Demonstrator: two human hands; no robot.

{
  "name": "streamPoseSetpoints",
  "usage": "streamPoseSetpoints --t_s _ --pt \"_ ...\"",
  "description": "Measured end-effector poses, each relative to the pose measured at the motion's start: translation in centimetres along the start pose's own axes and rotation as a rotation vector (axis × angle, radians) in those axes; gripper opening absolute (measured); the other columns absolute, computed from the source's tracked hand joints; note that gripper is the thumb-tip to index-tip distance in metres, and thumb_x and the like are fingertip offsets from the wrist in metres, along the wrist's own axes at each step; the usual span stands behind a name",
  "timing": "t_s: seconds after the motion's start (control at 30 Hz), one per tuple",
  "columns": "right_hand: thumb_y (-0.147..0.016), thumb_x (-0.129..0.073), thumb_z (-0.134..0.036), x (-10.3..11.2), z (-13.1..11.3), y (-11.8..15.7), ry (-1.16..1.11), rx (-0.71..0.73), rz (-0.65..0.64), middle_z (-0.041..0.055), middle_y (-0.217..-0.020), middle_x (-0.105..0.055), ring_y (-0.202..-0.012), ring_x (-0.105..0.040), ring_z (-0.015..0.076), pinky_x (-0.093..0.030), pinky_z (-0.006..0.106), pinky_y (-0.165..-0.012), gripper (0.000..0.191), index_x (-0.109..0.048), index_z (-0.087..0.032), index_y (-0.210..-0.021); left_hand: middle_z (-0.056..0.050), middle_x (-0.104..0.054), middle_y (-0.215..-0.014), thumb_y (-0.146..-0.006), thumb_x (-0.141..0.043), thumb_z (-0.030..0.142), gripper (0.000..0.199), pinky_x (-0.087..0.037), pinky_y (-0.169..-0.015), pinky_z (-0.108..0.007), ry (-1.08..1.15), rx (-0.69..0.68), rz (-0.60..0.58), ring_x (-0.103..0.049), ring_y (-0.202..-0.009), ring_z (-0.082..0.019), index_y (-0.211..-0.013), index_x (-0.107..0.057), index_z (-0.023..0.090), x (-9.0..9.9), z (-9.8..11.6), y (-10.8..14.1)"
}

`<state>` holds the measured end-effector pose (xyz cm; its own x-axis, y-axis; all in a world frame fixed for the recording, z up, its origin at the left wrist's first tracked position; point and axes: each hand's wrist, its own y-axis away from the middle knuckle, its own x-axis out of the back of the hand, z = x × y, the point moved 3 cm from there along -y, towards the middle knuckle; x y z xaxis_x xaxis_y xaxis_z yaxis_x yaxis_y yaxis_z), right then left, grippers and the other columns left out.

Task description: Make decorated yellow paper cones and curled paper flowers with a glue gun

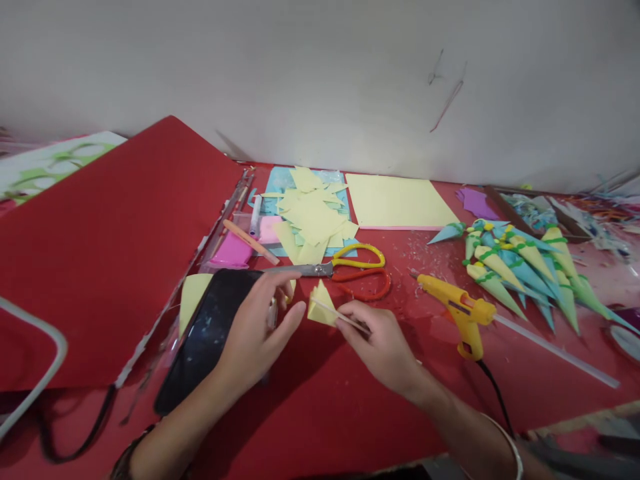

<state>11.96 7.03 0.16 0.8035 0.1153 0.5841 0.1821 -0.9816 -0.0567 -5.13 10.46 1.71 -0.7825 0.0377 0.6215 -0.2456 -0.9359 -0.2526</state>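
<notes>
My right hand (383, 343) pinches a thin stick (356, 323), whose far end lies against a small folded yellow paper piece (321, 305). To the left of that piece is my left hand (260, 327), its thumb and fingers apart, close to the paper but not touching it. Some small yellow and pale items show partly behind my left fingers. Beneath my left hand and forearm lies a black tablet-like object (200, 353). Scissors with yellow and red handles (327, 269) rest just beyond both hands.
A yellow glue gun (463, 310) with a long glue stick lies right, near green and blue paper cones (530, 267). Cut yellow papers (313, 217) and a yellow sheet (400, 202) are at the back. A red board (115, 260) stands left, beside pink packets (233, 250).
</notes>
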Motion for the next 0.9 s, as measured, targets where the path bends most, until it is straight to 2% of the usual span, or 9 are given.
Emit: streamPoseSetpoints --t_s 0.1,0.23,0.37,0.47,0.53,0.63,0.73,0.9 --pt "-0.085 -0.047 -0.027 0.3 -0.7 0.1 -0.145 -0.002 -0.023 -0.0043 -0.056 -0.05 -0.049 -0.044 0.0078 -0.032 0.018 -0.047 0.015 -0.056 -0.017 -0.078 -0.003 -0.062 -0.085 -0.081 -0.046 0.03 0.026 -0.042 -0.073 -0.027 -0.034 -0.053 -0.128 -0.056 -0.076 -0.017 -0.104 -0.054 0.02 -0.5 0.2 0.2" --pt "-0.085 -0.048 -0.028 0.2 -0.9 0.3 -0.194 0.024 -0.057 -0.0047 -0.058 -0.049 -0.05 -0.044 0.0068 -0.032 0.017 -0.048 0.015 -0.056 -0.017 -0.077 -0.002 -0.066 -0.082 -0.08 -0.047 0.033 0.025 -0.044 -0.065 -0.023 0.076 0.042 -0.22 -0.059 -0.07 -0.015 -0.098 -0.056 0.019 -1.1 0.4 0.3" --pt "-0.087 -0.043 -0.031 0.1 -0.6 0.5 -0.052 0.063 -0.07 -0.0025 -0.064 -0.056 -0.053 -0.049 0.008 -0.034 0.018 -0.05 0.018 -0.055 -0.017 -0.088 0.002 -0.063 -0.067 -0.081 -0.045 0.031 0.015 -0.044 -0.063 -0.022 0.217 0.152 -0.233 -0.059 -0.063 -0.013 -0.084 -0.054 0.019 -1.4 0.5 0.3" --pt "-0.088 -0.04 -0.037 0.0 -0.5 0.6 0.196 0.09 -0.104 0.0011 -0.07 -0.063 -0.056 -0.055 0.0122 -0.036 0.021 -0.051 0.033 -0.047 -0.016 -0.112 0.003 -0.062 -0.063 -0.082 -0.046 0.03 0.012 -0.044 -0.064 -0.023 0.345 0.245 -0.188 -0.06 -0.063 -0.013 -0.086 -0.05 0.02 -1.4 0.2 0.1" --pt "-0.088 -0.038 -0.039 -0.1 -0.6 0.6 0.378 0.112 -0.134 0.0052 -0.076 -0.067 -0.06 -0.06 0.0166 -0.037 0.025 -0.053 0.04 -0.042 -0.014 -0.12 0.005 -0.06 -0.06 -0.08 -0.048 0.03 0.014 -0.043 -0.06 -0.022 0.4 0.306 -0.148 -0.058 -0.059 -0.013 -0.09 -0.047 0.02 -1.3 0.0 -0.1" --pt "-0.091 -0.034 -0.036 -0.3 -0.7 0.5 0.55 0.13 -0.167 0.0078 -0.086 -0.068 -0.067 -0.063 0.0207 -0.038 0.027 -0.055 0.033 -0.048 -0.015 -0.113 0.008 -0.054 -0.053 -0.077 -0.048 0.029 0.015 -0.038 -0.049 -0.019 0.48 0.35 -0.161 -0.051 -0.048 -0.009 -0.088 -0.044 0.02 -1.3 0.0 -0.1" --pt "-0.093 -0.029 -0.033 -0.4 -0.7 0.4 0.598 0.153 -0.199 0.0052 -0.085 -0.068 -0.066 -0.063 0.0194 -0.035 0.027 -0.053 0.03 -0.053 -0.018 -0.104 0.01 -0.051 -0.049 -0.074 -0.048 0.028 0.014 -0.034 -0.045 -0.017 0.511 0.33 -0.192 -0.048 -0.044 -0.008 -0.084 -0.041 0.021 -1.3 0.2 -0.1" --pt "-0.092 -0.03 -0.035 -0.2 -0.6 0.5 0.632 0.174 -0.13 0.0035 -0.078 -0.069 -0.063 -0.063 0.0172 -0.032 0.026 -0.052 0.03 -0.056 -0.019 -0.097 0.008 -0.057 -0.053 -0.074 -0.051 0.029 0.017 -0.033 -0.046 -0.02 0.248 0.311 -0.109 -0.048 -0.044 -0.01 -0.087 -0.042 0.021 -0.8 0.1 -0.1"
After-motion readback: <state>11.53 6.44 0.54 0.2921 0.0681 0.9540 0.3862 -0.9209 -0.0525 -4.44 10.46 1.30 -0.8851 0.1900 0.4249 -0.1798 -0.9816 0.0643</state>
